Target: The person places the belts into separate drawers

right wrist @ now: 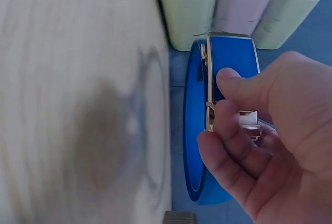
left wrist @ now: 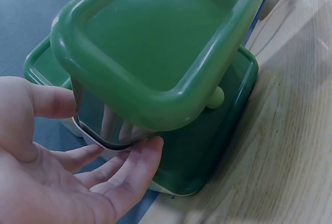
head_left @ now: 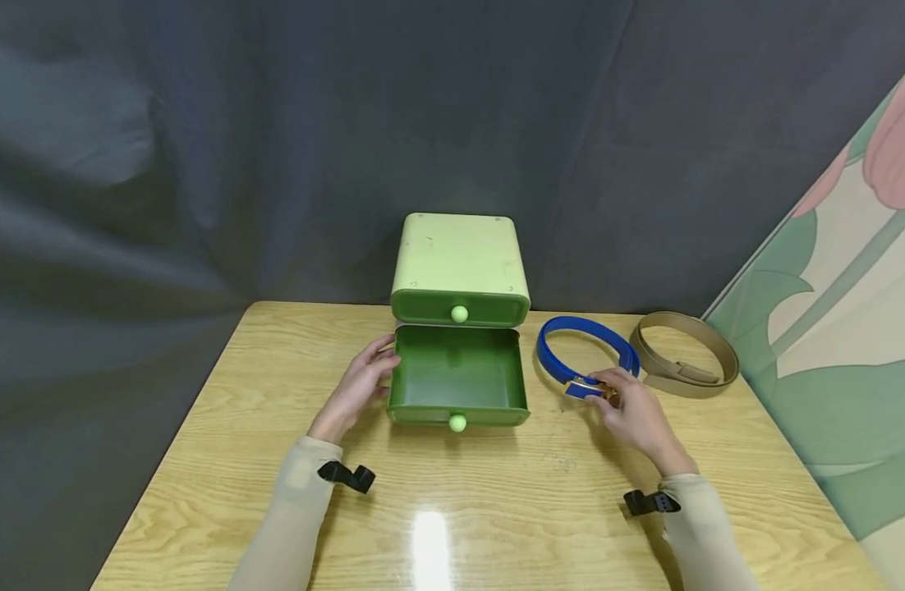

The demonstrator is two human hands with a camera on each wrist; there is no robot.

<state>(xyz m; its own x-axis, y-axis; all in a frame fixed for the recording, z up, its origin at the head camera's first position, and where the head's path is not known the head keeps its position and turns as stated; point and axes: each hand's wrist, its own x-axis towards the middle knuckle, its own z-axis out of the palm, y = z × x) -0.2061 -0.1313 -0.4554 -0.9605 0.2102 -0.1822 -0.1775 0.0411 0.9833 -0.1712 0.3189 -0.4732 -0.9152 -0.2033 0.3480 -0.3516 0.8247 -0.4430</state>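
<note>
My right hand [head_left: 637, 414] pinches a coiled blue belt [head_left: 581, 322] by its gold-edged buckle [right wrist: 234, 60]. The thumb presses on the buckle's blue face, with fingers curled behind it. On the other side my left hand [head_left: 356, 386] is at the left wall of a pulled-out green drawer [head_left: 456, 369]. Its thumb touches the drawer's edge, and its loosely extended fingers [left wrist: 142, 164] lie along the side. The drawer has a round light-green knob [head_left: 457, 423] and shows a bare inside. It belongs to a small stacked cabinet [head_left: 460, 250] with a pale-green top.
A coiled tan belt [head_left: 689, 386] lies right of the blue one, near the table's right edge. The wooden table [head_left: 452, 484] backs onto a dark curtain [head_left: 452, 123]. A flower-patterned cloth [head_left: 859, 328] hangs on the right. The cabinet's top drawer [head_left: 423, 308] is closed.
</note>
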